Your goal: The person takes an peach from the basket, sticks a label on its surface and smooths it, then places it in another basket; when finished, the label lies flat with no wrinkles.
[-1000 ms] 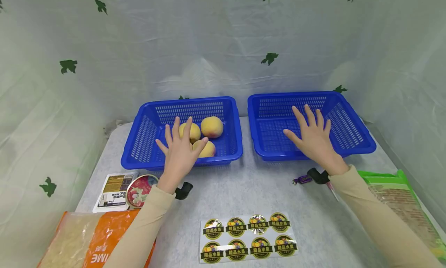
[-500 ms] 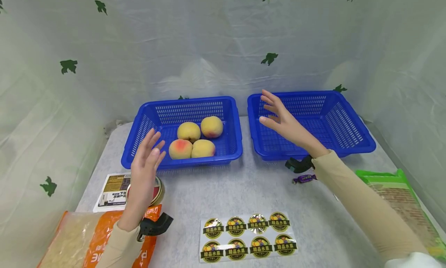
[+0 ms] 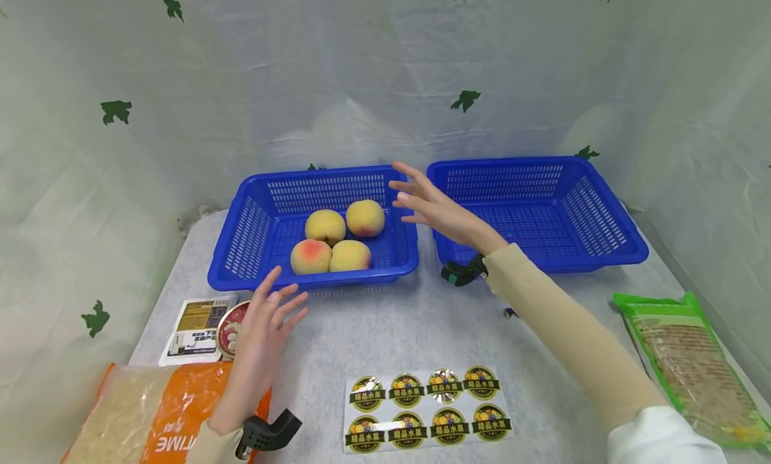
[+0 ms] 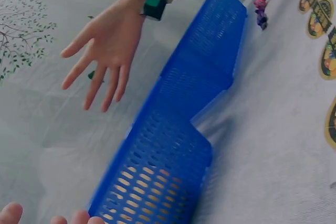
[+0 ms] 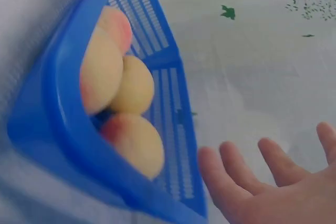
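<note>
Several yellow peaches [image 3: 326,227], some blushed red, sit together in the left blue basket [image 3: 249,229]. My right hand [image 3: 442,213] is in the air by that basket's right end, fingers spread and holding nothing. In the right wrist view its fingers [image 5: 239,169] are apart from the peaches [image 5: 134,85]. My left hand [image 3: 262,337] hovers in front of the left basket's near rim, near a round red-lidded tin [image 3: 231,327], palm turned inward and fingers loosely extended. Nothing lies in it. The left wrist view shows just its fingertips [image 4: 80,217].
A second blue basket [image 3: 539,229] stands to the right. A sheet of round fruit stickers [image 3: 427,410] lies at the front. An orange-and-clear bag [image 3: 175,404] and a flat white pack [image 3: 195,333] are at left, a green-edged bag [image 3: 693,363] at right. A purple-wrapped candy [image 3: 509,313] is partly hidden.
My right hand has moved left from over the right basket to the left basket's right end. My left hand has drawn back from over the peaches toward me, leaving them in place.
</note>
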`<action>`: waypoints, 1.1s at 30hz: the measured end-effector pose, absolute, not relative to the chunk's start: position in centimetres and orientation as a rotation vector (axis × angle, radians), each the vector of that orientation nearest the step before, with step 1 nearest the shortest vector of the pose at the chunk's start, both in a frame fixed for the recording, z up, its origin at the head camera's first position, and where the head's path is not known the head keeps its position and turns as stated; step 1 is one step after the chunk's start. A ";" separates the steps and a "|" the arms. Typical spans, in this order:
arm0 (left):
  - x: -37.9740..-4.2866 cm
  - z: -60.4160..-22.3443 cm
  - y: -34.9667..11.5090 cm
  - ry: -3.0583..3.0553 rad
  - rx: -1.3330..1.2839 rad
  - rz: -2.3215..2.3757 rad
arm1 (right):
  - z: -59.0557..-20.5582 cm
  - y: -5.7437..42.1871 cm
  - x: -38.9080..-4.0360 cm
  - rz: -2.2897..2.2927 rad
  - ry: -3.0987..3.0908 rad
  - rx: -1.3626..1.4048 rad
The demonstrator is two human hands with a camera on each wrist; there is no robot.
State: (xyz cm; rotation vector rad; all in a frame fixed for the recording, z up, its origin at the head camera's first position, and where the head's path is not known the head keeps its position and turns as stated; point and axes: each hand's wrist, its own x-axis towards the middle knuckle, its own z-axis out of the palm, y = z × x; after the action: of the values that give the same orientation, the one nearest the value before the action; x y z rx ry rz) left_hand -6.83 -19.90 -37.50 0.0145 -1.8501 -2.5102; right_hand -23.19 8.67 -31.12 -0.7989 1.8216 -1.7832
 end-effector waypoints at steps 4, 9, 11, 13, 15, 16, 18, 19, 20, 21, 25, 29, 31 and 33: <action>-7.3 -38.8 -19.6 -1.942 0.093 -2.497 | -32.8 6.8 -24.0 -1.744 1.711 -0.741; -8.1 -39.7 -18.7 -1.938 0.196 -2.490 | -34.8 4.7 -24.8 -1.663 1.646 -0.693; -8.6 -40.1 -18.4 -1.897 0.231 -2.480 | -35.4 4.0 -25.0 -1.625 1.649 -0.677; -9.1 -40.4 -18.1 -1.879 0.268 -2.442 | -35.8 3.3 -25.1 -1.589 1.659 -0.661; -9.6 -40.7 -17.8 -1.889 0.310 -2.379 | -36.1 2.7 -25.3 -1.561 1.675 -0.627; -9.8 -40.9 -17.7 -1.902 0.332 -2.339 | -36.3 2.4 -25.3 -1.551 1.681 -0.605; -10.1 -41.2 -17.4 -1.929 0.383 -2.256 | -36.6 1.9 -25.4 -1.532 1.693 -0.548; -10.3 -41.3 -17.3 -1.941 0.410 -2.213 | -36.7 1.7 -25.5 -1.529 1.694 -0.512; -10.4 -41.5 -17.2 -1.949 0.434 -2.170 | -36.8 1.5 -25.5 -1.525 1.698 -0.479; -10.6 -41.6 -17.1 -1.968 0.458 -2.111 | -36.9 1.3 -25.5 -1.523 1.700 -0.446; -11.0 -42.0 -16.4 -1.982 0.526 -1.943 | -37.3 0.4 -25.6 -1.526 1.714 -0.347; -11.2 -42.2 -15.9 -1.929 0.558 -1.914 | -37.8 -0.4 -25.7 -1.516 1.731 -0.312; -11.2 -42.2 -15.7 -1.881 0.564 -1.945 | -38.0 -0.7 -25.7 -1.511 1.744 -0.308; -11.3 -42.2 -15.6 -1.830 0.558 -1.988 | -38.4 -1.0 -25.8 -1.512 1.759 -0.308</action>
State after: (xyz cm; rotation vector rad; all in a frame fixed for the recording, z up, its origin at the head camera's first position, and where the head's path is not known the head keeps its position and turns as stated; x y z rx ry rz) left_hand -11.30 -15.58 -42.17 0.5584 -1.8295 -1.9877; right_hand -25.76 -0.95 -38.37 -0.3080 1.7591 -1.5124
